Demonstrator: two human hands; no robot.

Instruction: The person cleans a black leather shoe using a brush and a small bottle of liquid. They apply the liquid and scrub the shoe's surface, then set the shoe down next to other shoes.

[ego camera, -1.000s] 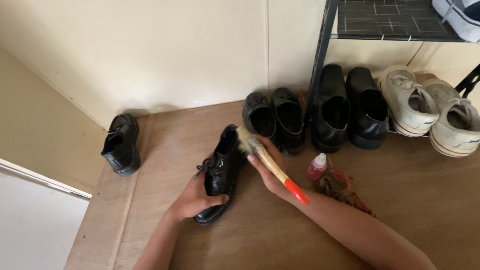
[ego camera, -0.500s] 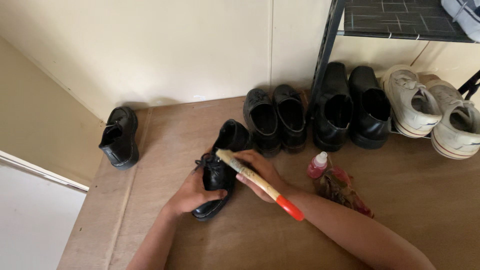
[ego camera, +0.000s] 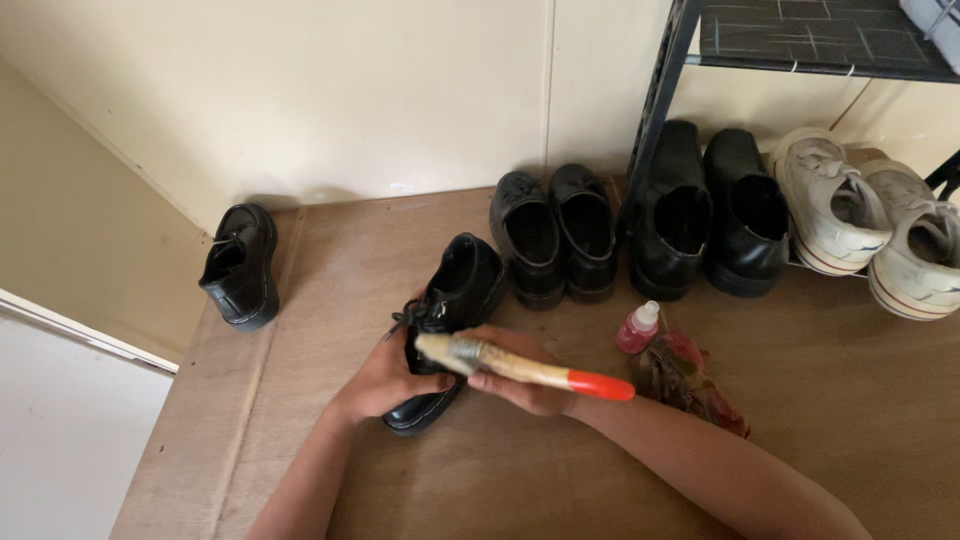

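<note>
Black shoe (ego camera: pixel 450 325) under gripping left hand (ego camera: pixel 385 380), paintbrush (ego camera: pixel 520 367) clasped in right hand (ego camera: pixel 520 385) against it.

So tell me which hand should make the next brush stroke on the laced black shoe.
Right hand: it already grips the brush, bristles at the shoe. The left hand is busy steadying that shoe.

**Leather, bristle and board**

The black lace-up leather shoe (ego camera: pixel 450 320) has a smooth, faintly glossy upper. Across it lies a wooden-handled brush (ego camera: pixel 520 366) with pale soft bristles and a shiny orange-red tip. Right of the shoe stand a small glossy pink plastic bottle (ego camera: pixel 637 329) and a crumpled dull-red cloth (ego camera: pixel 690 382). The brown cardboard-like floor sheet (ego camera: pixel 850 400) under the shoe looks matt.
</note>
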